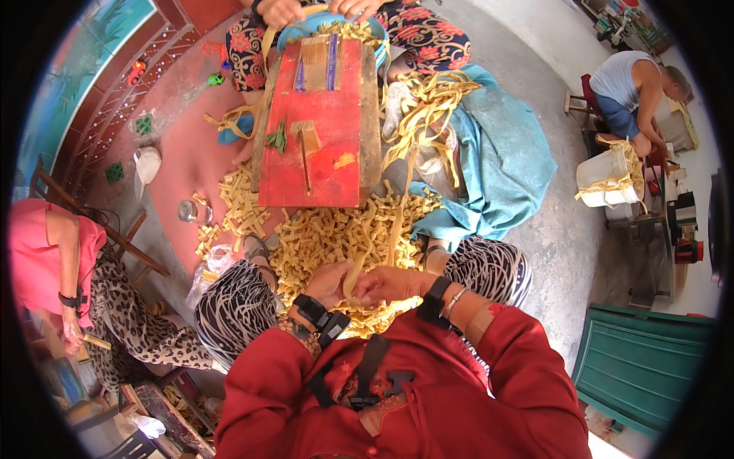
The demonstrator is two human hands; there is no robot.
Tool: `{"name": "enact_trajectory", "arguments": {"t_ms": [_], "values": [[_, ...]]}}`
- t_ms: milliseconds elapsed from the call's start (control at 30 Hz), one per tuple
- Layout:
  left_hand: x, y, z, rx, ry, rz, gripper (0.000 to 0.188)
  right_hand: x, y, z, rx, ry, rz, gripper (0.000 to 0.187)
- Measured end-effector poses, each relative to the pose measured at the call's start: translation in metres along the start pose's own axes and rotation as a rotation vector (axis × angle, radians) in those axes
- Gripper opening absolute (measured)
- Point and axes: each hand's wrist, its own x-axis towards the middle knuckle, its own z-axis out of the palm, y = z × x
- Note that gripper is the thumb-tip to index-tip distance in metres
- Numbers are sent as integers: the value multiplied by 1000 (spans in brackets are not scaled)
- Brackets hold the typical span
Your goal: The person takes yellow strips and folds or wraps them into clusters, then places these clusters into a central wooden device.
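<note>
My left hand [327,283] and my right hand [388,284] meet low over a heap of short folded yellow pieces [325,241]. A flat yellow strip [354,277], perhaps dried leaf, is pinched between their fingers; its short end stands up from the grip. Another long strip [399,226] runs down toward my right hand from a bundle of loose strips [432,107] on the far right. Both hands are closed, and the fingertips partly hide one another. Just beyond the heap stands a red-topped board [329,130] with a thin upright blade-like piece [307,168] and a green leaf on it.
A teal cloth [501,161] lies right of the board. Opposite, a person's hands [313,9] work over a blue basin [375,34]. Other people sit at left and far right, the latter by a white bucket [609,180]. A glass jar [194,212] stands left of the heap.
</note>
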Motion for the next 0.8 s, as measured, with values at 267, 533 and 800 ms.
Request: {"name": "enact_trajectory", "arguments": {"t_ms": [267,533,800], "values": [[-62,8,53,523,4,554,20,-35,-24,34,618,306,-132,36],[-87,-28,62,831,-174,699,21,-64,-32,22,975,522,-435,43],[-92,-49,39,974,-286,472,22,-108,-49,16,875,748,-494,28]]}}
